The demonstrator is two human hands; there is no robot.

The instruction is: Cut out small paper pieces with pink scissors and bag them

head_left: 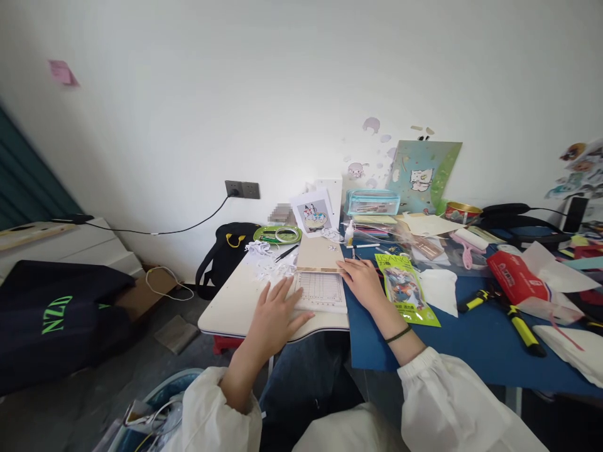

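My left hand (276,316) lies flat, fingers spread, on the left side of a white printed sheet (321,291) on a small white desk (230,304). My right hand (362,280) rests open on the sheet's right edge, fingers stretched toward a brown card (319,253) lying just behind the sheet. Neither hand holds anything. A green illustrated packet (406,287) lies right beside my right hand. White paper scraps (268,260) are heaped left of the brown card, with black scissors (286,252) among them.
A blue table (475,342) to the right carries yellow-handled pliers (516,317), a red-and-white bag (518,279), a clear pencil case (373,202) and craft clutter. A green tape tray (277,234) and picture card (313,215) stand behind. A black bag (223,251) sits by the wall.
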